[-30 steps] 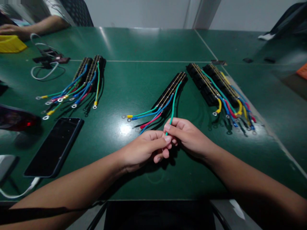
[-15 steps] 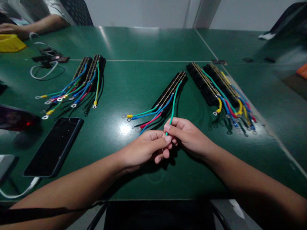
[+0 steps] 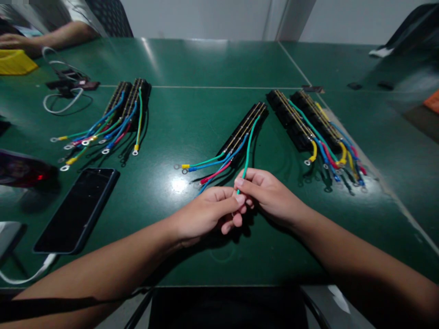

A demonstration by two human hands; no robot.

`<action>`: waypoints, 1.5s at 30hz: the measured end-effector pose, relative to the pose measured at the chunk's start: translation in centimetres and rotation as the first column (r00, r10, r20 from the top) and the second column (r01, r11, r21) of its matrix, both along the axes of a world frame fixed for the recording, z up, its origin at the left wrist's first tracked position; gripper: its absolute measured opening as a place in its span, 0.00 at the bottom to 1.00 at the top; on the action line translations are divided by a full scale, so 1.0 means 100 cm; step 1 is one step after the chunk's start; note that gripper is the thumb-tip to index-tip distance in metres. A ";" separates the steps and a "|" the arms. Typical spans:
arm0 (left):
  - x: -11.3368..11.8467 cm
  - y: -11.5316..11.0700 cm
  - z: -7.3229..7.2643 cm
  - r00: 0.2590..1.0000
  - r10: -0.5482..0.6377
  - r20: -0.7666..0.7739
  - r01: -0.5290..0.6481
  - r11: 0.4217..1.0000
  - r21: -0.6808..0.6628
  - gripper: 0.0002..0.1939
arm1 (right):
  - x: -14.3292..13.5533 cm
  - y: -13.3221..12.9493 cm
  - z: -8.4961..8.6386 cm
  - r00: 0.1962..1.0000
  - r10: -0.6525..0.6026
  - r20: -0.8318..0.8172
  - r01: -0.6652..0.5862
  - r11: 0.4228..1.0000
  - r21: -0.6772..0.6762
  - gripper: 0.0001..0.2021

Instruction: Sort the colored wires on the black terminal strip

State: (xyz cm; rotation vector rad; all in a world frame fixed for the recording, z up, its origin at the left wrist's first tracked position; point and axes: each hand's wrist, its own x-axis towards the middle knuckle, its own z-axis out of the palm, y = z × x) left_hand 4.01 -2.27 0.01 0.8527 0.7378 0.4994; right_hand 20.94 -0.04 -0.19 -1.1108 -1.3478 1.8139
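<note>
A green wire (image 3: 250,141) runs from the far end of the middle black terminal block (image 3: 242,132) down into my fingers. My right hand (image 3: 269,194) pinches it between thumb and forefinger. Just below, my left hand (image 3: 212,210) is closed on the wire's near end, which the fingers hide. The hands touch each other. From the same block, a second green wire with a yellow-sleeved ring terminal (image 3: 185,166), blue wires and a red wire (image 3: 214,175) fan out to the left, beside my left hand.
Wired black blocks lie in a pair at the left (image 3: 139,100) and another at the right (image 3: 291,121). A phone (image 3: 77,210) with a white cable lies near left, by a dark bottle (image 3: 24,169). Far left are a yellow bin (image 3: 17,62) and another person's arm (image 3: 65,36).
</note>
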 end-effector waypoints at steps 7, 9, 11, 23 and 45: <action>-0.001 0.000 0.003 0.999 -0.006 -0.038 0.006 1.000 -0.002 0.16 | 0.000 0.000 0.000 1.000 -0.009 -0.013 0.009 1.000 -0.009 0.13; -0.001 0.000 0.004 0.999 -0.007 -0.038 0.007 1.000 -0.007 0.17 | 0.000 0.000 0.000 1.000 -0.019 -0.014 0.019 1.000 -0.010 0.13; -0.002 0.000 0.004 1.000 -0.006 -0.029 0.006 1.000 -0.020 0.19 | -0.001 0.000 0.000 1.000 -0.021 -0.016 0.020 1.000 -0.005 0.14; -0.003 0.001 0.002 0.999 -0.023 -0.022 0.022 0.999 -0.037 0.19 | -0.001 -0.001 0.002 1.000 -0.024 -0.013 0.024 1.000 -0.010 0.13; -0.003 0.000 0.002 1.000 0.009 0.001 -0.009 0.998 -0.064 0.20 | -0.001 -0.001 0.001 0.999 -0.029 -0.019 0.029 1.000 -0.008 0.14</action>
